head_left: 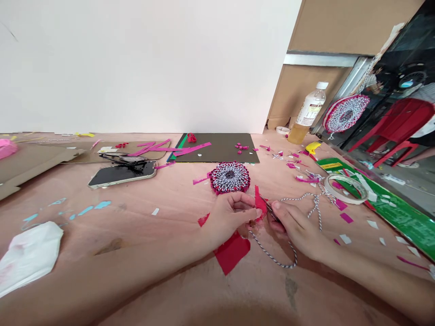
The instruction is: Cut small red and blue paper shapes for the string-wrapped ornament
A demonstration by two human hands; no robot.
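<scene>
Red paper (260, 203) stands pinched between the left fingers (249, 210), pressed together on it, just beside the right fingers (276, 206), which are closed on a narrow metal tool (273, 211), mostly hidden. Two more red scraps lie on the desk (136, 231): a large scrap (232, 251) below the left hand (227, 217) and a small scrap (203, 220) beside it. One black-and-white cord (272, 256) loops beneath the right hand (299, 231). Beyond lie one woven disc (230, 177), one tape roll (345, 189), one phone (122, 174) and one bottle (307, 113).
</scene>
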